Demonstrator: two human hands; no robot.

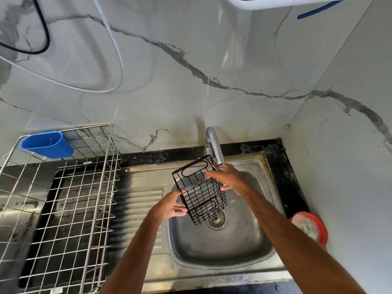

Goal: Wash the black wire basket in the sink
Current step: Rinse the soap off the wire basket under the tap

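Your left hand point(172, 205) and right hand point(228, 177) both grip the black wire basket point(200, 188) — tilted over the sink point(222, 249), under the tap point(213, 145).

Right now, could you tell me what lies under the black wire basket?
Under the black wire basket is the sink basin and its drain, partly screened by the wires. Nothing else shows.

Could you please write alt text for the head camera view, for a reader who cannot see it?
Two hands, left hand and right hand, hold a black wire basket tilted over a steel sink, below the tap. A wire rack with a blue cup stands to the left.
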